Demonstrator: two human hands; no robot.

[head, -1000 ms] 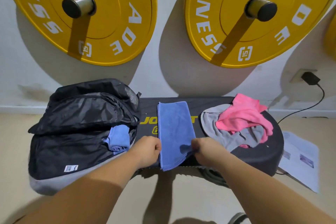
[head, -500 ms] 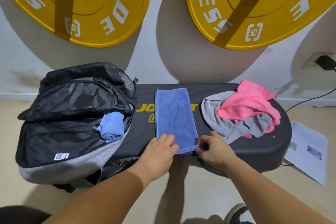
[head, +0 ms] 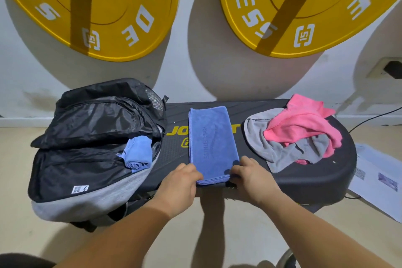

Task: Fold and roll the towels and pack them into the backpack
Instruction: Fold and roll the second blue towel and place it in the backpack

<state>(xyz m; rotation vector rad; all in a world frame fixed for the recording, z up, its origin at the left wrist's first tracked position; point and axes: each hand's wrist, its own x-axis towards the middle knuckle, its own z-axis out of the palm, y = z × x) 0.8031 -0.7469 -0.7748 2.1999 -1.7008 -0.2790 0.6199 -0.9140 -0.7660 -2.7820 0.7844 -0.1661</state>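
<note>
Both hands — left (head: 181,183), right (head: 253,177) — pinch the blue towel's (head: 212,137) near corners; "JO…T" lettering (head: 177,131) shows beside it.

On the bench (head: 304,183), the backpack (head: 87,148) lies at the left with a rolled towel (head: 137,155) in its opening, a folded towel (head: 211,141) lies in the middle, and two crumpled towels (head: 293,135) are heaped at the right.

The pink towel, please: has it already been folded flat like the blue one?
No, the pink towel lies crumpled on the grey towel, unfolded.
</note>
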